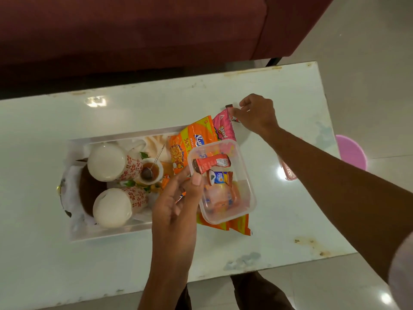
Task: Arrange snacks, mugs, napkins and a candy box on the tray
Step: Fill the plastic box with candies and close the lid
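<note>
A clear tray [78, 236] lies on the white table [134, 253]. It holds two white mugs with red flowers [111, 161] [116, 208], white napkins [154, 140] and orange snack packets [190, 139]. A pink snack packet [222, 129] leans at the tray's far right. My left hand [178, 198] grips the near left rim of a clear plastic candy box [243, 198], which sits over the orange packets with a red candy bar [212, 163] and small sweets inside. My right hand [257, 113] pinches a small wrapped candy [229, 106] on the table beyond the pink packet.
A small bowl of brown liquid with a spoon [150, 170] sits between the mugs and snacks. A dark round object [89, 189] lies at the tray's left. A maroon sofa [134, 30] stands behind the table. A pink bucket [350, 151] is on the floor, right.
</note>
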The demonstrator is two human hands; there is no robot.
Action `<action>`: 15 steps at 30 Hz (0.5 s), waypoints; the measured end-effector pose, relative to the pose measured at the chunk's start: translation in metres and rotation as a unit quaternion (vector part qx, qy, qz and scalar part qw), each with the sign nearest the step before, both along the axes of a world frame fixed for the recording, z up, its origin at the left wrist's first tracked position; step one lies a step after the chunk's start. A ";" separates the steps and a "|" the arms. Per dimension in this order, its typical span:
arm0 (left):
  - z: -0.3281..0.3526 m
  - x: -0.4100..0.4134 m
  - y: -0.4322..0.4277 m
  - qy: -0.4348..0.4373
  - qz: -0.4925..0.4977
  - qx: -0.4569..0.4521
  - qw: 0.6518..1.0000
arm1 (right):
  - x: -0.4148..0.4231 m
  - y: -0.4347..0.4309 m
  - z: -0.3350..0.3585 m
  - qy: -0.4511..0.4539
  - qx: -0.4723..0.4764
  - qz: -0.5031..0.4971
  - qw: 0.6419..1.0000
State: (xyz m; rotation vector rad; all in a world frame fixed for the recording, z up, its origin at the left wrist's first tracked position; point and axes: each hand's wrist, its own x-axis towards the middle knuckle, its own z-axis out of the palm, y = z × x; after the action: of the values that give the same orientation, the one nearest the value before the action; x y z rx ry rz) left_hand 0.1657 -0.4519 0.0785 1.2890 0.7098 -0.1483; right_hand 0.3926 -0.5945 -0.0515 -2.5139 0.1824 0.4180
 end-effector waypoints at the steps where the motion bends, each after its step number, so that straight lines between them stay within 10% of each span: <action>1: -0.001 0.000 0.001 0.001 0.001 0.003 1.000 | 0.003 0.006 -0.007 0.000 -0.007 0.002 1.000; 8: -0.006 0.003 0.009 0.005 0.011 -0.004 1.000 | 0.000 0.010 -0.022 -0.034 -0.023 0.034 0.999; 15: -0.009 0.010 0.021 0.011 0.011 0.025 1.000 | -0.052 -0.021 0.083 -0.139 0.161 -0.074 0.974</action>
State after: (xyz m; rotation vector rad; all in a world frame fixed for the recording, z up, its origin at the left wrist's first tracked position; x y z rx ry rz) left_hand 0.1757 -0.4310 0.0696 1.3278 0.7498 -0.1269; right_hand 0.3409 -0.6158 0.0312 -2.1917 0.1756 0.0288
